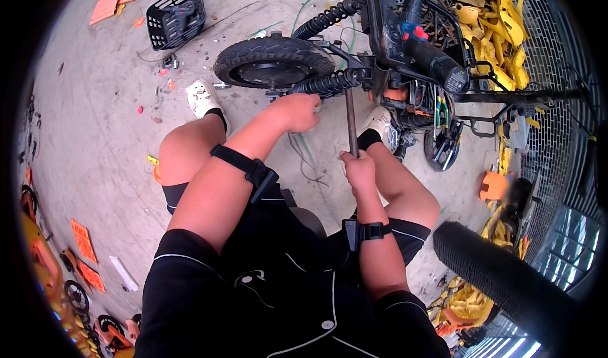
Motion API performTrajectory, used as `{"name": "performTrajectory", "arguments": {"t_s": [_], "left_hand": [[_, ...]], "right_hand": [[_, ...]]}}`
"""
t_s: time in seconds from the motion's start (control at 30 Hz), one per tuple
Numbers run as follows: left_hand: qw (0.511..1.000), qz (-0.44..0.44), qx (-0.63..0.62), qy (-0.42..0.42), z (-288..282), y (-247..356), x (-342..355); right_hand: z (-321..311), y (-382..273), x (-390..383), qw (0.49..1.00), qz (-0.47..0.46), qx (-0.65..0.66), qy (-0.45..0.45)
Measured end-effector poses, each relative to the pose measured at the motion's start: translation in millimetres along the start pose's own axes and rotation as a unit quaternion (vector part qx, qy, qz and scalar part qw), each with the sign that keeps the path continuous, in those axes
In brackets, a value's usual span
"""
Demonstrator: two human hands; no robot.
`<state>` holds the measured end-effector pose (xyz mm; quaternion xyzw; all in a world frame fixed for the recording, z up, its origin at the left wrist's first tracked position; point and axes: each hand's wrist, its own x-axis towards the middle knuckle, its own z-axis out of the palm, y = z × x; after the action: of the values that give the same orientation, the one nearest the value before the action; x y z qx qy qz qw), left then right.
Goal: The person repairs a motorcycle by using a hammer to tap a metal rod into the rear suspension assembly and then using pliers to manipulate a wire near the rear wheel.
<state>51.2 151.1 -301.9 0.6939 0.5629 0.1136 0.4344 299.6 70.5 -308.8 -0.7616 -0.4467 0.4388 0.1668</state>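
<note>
A scooter-like frame (385,41) lies on its side with a black-tyred wheel (272,60) and two coil-spring shock absorbers at its left end. My right hand (359,169) is wrapped round the lower end of a long metal bar (352,120). The bar's upper end runs up to the frame beside the nearer shock absorber (326,82). Just below that shock absorber, my left hand (296,112) is closed with its fingers curled. Whatever it may hold is hidden. A black cordless power tool (437,63) with red and blue parts rests on the frame.
A black basket (170,32) holding another power tool (182,15) stands at the far left. Yellow plastic panels (500,35) are heaped at the far right. Small parts and wire lie on the concrete floor (114,143). A dark ribbed cylindrical object (487,269) juts in at lower right.
</note>
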Motion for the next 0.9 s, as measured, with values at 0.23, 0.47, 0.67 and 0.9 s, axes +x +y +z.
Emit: {"name": "performTrajectory", "arguments": {"t_s": [0.23, 0.47, 0.67, 0.9], "left_hand": [[1.0, 0.007, -0.006, 0.003, -2.2, 3.5, 3.6], [1.0, 0.002, 0.0, -0.007, -3.7, 4.5, -1.0], [1.0, -0.007, -0.007, -0.013, -6.1, 1.9, -6.7], [1.0, 0.001, -0.006, -0.008, -4.8, 3.5, -4.0]], "right_hand": [[7.9, -3.7, -1.4, 0.997, 0.046, -0.032, -0.048], [13.9, -1.7, -3.1, 0.995, 0.063, 0.039, -0.068], [-8.7, -38.4, -3.7, 0.969, 0.135, 0.137, -0.155], [-2.6, -30.0, -6.3, 0.979, 0.117, 0.107, -0.126]]}}
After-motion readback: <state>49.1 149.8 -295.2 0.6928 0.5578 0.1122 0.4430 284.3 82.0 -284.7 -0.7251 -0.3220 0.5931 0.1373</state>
